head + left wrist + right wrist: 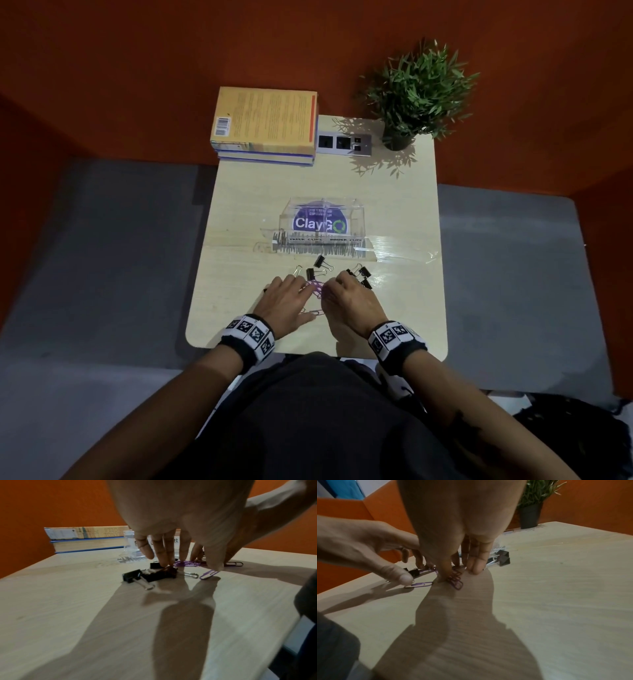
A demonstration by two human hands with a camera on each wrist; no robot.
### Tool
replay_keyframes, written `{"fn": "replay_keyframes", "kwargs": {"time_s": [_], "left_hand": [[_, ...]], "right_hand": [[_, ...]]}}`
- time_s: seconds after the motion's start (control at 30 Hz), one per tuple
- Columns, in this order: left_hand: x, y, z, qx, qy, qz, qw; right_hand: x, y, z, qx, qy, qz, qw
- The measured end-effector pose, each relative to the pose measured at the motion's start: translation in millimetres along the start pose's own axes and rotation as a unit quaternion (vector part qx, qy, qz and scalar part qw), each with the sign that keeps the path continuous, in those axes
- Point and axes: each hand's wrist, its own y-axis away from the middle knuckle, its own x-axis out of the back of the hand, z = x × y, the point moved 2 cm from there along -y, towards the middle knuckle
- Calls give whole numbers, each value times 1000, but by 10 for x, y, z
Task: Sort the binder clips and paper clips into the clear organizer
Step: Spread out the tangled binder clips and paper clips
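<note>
head: both hands (286, 303) on paper clips (315, 287)

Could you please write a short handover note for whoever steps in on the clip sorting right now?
Left hand: flat on the table, fingers spread over clips, thumb tip on a single purple paper clip; gripping nothing.
Right hand: fingertips down on the bunch of purple paper clips; whether it pinches them is unclear.
Black binder clips lie loose between the hands and the clear organizer, more by the right fingers.
Done: nothing visibly sorted; the organizer's sticker blocks a sure look inside.
Left: paper clips and binder clips into their labelled compartments.
</note>
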Motion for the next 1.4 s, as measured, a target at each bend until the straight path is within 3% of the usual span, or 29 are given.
{"fn": "replay_keyframes", "kwargs": {"time_s": [0.23,0.6,0.97,1.13,1.23,1.4], "left_hand": [[48,-213,154,55,4,-14,998],[62,-285,207,85,88,-19,992],[116,-333,136,164,176,-7,971],[379,-286,64,190,269,50,943],[639,-352,-61,198,323,121,918],[998,-802,-359,245,299,185,904]], "right_hand": [[27,67,138,-45,-16,25,999],[-1,1,83,-36,-69,43,996],[70,-135,50,-91,-6,9,996],[89,-161,97,-133,-20,5,991],[115,-120,159,-143,-94,62,983],[320,-37,223,-192,-198,108,955]]}}
